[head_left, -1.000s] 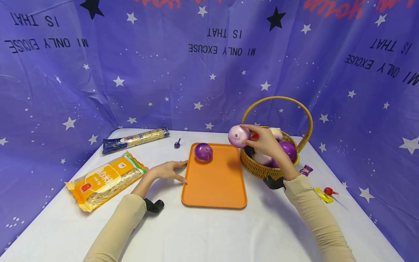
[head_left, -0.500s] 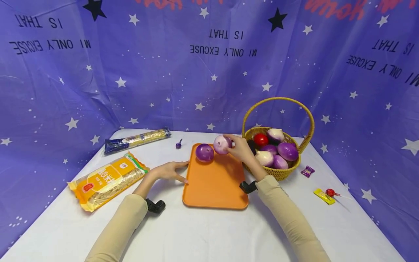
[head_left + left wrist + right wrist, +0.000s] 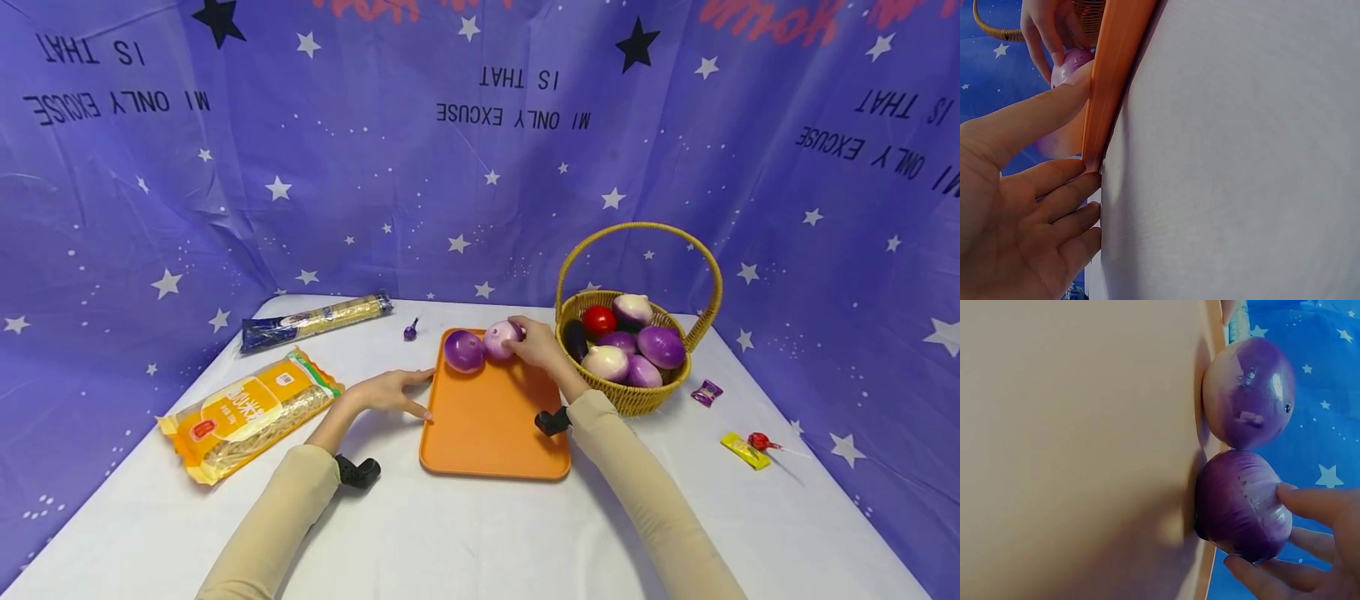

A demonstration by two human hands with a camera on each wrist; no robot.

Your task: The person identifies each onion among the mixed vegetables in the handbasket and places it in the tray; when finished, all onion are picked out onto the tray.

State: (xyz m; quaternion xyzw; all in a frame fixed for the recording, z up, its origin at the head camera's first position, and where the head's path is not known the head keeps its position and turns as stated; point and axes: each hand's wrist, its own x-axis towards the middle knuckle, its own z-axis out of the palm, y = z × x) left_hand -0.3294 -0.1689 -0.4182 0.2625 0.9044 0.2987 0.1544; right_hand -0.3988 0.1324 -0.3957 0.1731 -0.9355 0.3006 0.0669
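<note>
Orange and shallow, the tray (image 3: 491,425) lies on the bench (image 3: 465,537). At its far end the right hand (image 3: 538,346), fingers and thumb curved, grips a pale purple vegetable (image 3: 500,340), which seems to touch a darker vegetable (image 3: 464,352). The left hand (image 3: 386,392), fingers extended, touches the tray's left rim.
</note>
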